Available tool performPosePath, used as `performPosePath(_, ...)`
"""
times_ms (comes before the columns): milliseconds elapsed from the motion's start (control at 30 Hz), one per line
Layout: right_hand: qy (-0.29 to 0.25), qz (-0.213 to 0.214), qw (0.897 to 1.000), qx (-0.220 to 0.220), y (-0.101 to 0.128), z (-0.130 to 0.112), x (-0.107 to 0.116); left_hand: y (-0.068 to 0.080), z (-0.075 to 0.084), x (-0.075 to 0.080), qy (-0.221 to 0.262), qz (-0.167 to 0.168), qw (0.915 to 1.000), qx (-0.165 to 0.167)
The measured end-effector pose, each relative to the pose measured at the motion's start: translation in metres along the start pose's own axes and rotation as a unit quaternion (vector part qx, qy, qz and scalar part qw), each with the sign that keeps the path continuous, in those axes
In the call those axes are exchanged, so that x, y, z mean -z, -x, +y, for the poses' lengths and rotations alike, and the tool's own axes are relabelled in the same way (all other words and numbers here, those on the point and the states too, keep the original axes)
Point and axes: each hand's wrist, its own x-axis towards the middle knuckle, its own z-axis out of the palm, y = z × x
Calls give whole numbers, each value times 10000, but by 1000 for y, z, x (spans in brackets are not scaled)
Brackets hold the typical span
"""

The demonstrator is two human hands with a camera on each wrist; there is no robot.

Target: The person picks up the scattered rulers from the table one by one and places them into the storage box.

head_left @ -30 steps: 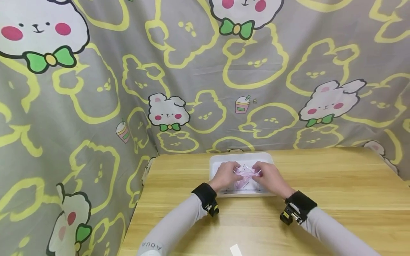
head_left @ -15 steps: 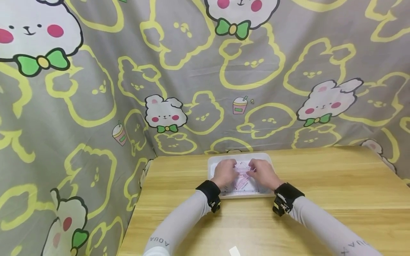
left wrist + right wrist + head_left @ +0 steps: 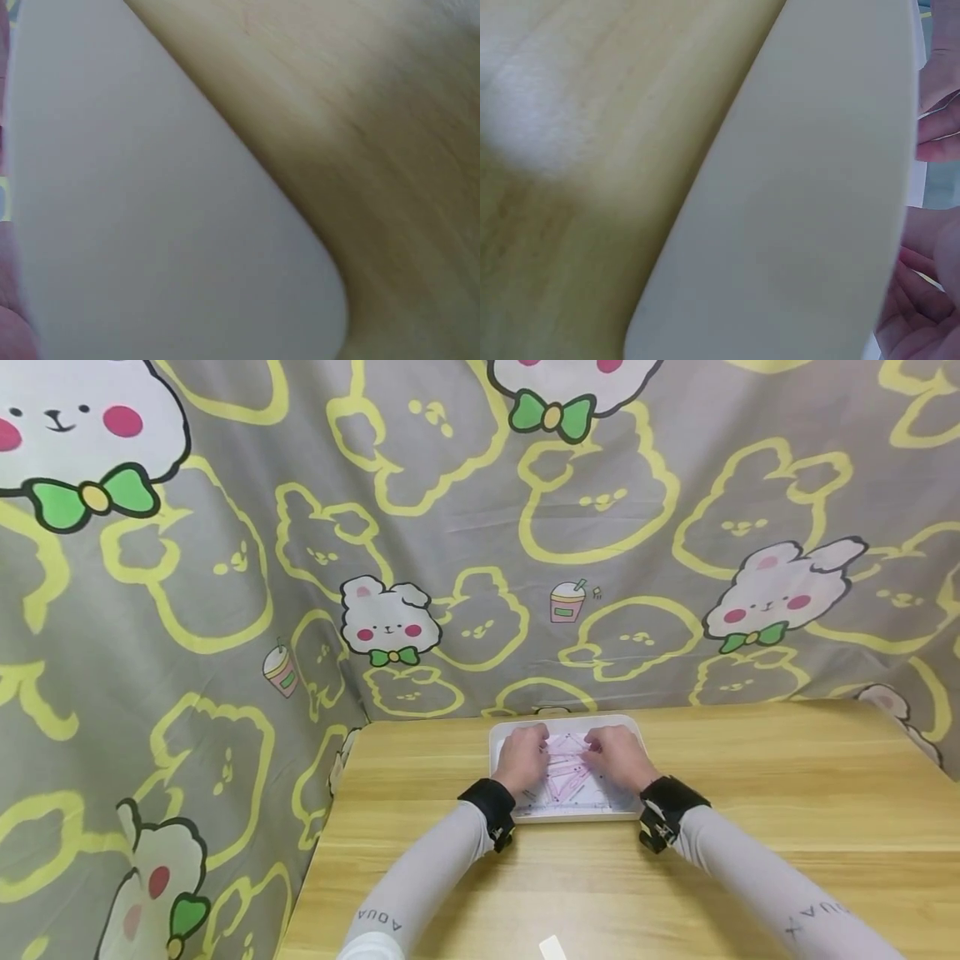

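Observation:
A shallow white tray (image 3: 577, 817) stands near the back of the table. Inside lie several thin, pinkish translucent strips (image 3: 566, 768) with dark marks, crossing each other at angles; their kind is too small to tell. My left hand (image 3: 522, 760) reaches in from the left, fingers curled at the strips' left ends. From the right, my right hand (image 3: 618, 757) bends its fingers round their right ends, thumb toward the middle. Fingertips are partly hidden. The left wrist view is mostly tray wall (image 3: 172, 195); curled fingers (image 3: 919, 300) show beyond the wall in the right wrist view.
The wooden table (image 3: 787, 793) extends to both sides of the tray. A small white piece (image 3: 552, 947) lies at the near edge. Behind and at the left hangs a grey patterned curtain (image 3: 465, 543).
Over the last second both hands have drawn closer together, then parted slightly. The pink strips between them have shifted and now lie more spread. The tray stays put.

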Motion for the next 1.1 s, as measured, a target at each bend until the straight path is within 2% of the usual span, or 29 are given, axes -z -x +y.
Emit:
performPosePath(167,6,-103,9999,-4,-9,0,-4,-2,-6,-3,-66,137,9995,273)
performPosePath(300,13,-69,9999,103,-14,-1,-10,-1,-11,-3,-59,166,9992,358)
performPosePath(533,-27,-48,9999,126,-18,-2,-19,2,-13,0,-192,98,9990,397)
performPosePath(733,91,39,9992,386,-23,-6,-22,6,-15,6,-248,-28,9987,453)
performPosePath(967,262,116,9972,687,-28,-12,-26,10,-21,5,-185,260,9990,321)
performPosePath(1100,412,124,9953,869,-29,-16,-30,12,-24,3,-187,301,9990,282)
